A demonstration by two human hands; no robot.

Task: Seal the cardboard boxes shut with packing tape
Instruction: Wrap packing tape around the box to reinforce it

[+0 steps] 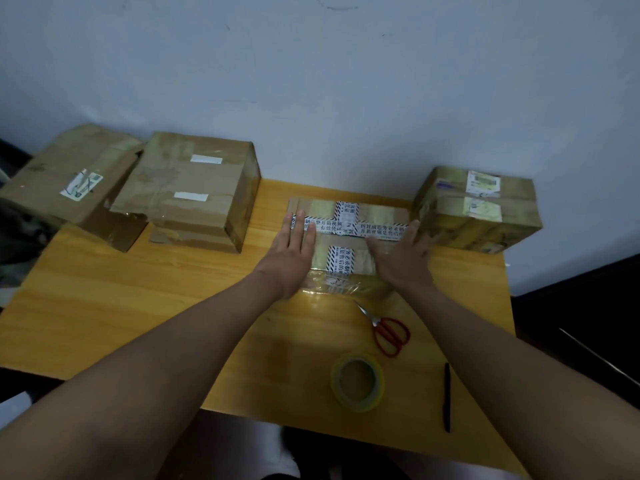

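Both hands are flat on the low cardboard box (349, 237) sitting mid-desk toward the back edge. The left hand (294, 244) lies palm-down on its top with fingers spread, the right hand (401, 254) presses open on the right side, neither gripping anything. The tape roll (357, 382) sits near the front edge, red scissors (389, 332) just behind it, a black pen (446, 396) to its right. Three more boxes line the back of the desk (138, 306).

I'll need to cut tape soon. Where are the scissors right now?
In the head view, the red-handled scissors lie on the yellow table, right of centre, between the box under both hands and the tape roll.
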